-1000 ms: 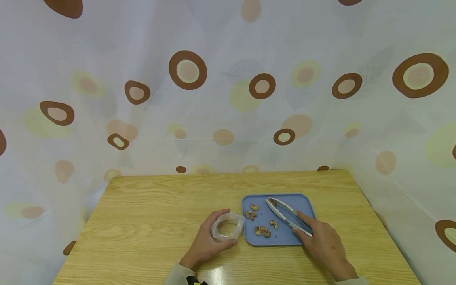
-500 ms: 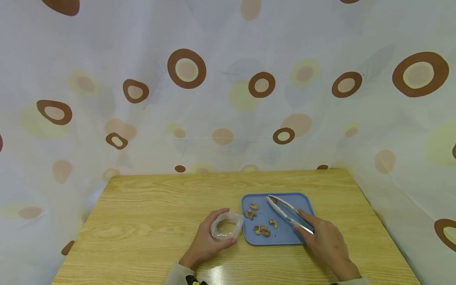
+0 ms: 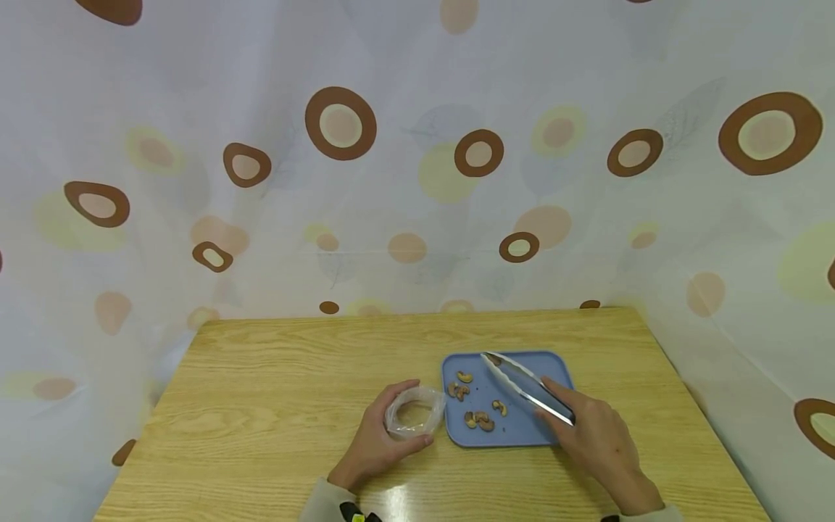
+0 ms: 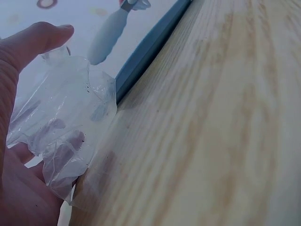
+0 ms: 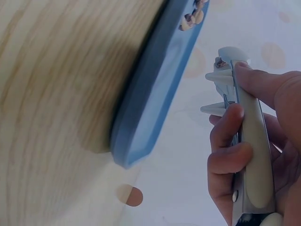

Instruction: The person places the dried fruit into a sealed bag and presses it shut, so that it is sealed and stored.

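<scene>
My left hand (image 3: 381, 438) curls around a clear plastic bag (image 3: 433, 409), its mouth spread upward, just left of the blue tray (image 3: 522, 435). In the left wrist view the crinkled bag (image 4: 66, 113) lies between thumb and fingers. My right hand (image 3: 596, 435) grips metal tongs (image 3: 544, 406) over the tray, and a brown nut (image 3: 496, 360) shows between their tips. In the right wrist view the thumb and curled fingers hold the tongs (image 5: 256, 165). Several cashews (image 3: 479, 420) lie on the tray's left half.
The wooden table (image 3: 280, 384) stretches to a patterned curtain (image 3: 404, 181) behind it, with more curtain at both sides. A dark wristband (image 3: 352, 512) circles the left wrist.
The tong tips have moved slightly left and toward the tray's far edge with the nut between them. My left hand and the bag look nearly unchanged; the view has shifted slightly.
</scene>
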Motion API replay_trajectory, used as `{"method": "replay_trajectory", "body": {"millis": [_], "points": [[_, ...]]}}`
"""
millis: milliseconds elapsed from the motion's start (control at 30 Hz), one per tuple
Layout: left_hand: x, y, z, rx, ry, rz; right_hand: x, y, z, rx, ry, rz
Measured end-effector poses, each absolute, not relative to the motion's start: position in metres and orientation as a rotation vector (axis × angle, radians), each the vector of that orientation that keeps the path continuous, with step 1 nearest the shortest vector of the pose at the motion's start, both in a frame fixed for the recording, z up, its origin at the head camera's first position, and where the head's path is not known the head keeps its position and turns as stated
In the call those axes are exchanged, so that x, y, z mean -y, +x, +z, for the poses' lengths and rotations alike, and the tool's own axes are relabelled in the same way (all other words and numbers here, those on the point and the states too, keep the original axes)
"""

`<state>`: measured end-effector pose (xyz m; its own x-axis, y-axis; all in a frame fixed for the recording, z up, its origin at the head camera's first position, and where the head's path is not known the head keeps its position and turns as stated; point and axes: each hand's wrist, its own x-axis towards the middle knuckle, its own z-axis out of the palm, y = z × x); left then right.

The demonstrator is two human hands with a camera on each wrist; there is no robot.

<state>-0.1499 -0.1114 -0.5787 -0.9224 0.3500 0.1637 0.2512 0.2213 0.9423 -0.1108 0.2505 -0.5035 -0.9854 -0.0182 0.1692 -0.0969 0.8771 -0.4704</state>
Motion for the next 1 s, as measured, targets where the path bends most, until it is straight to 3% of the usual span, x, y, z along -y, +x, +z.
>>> {"method": "replay_trajectory", "body": {"millis": [1000], "points": [[0.111, -0.149, -0.577, -2.411, 0.577, 1.809, -0.223, -0.095, -0.476, 2.759, 0.25, 0.743]]}}
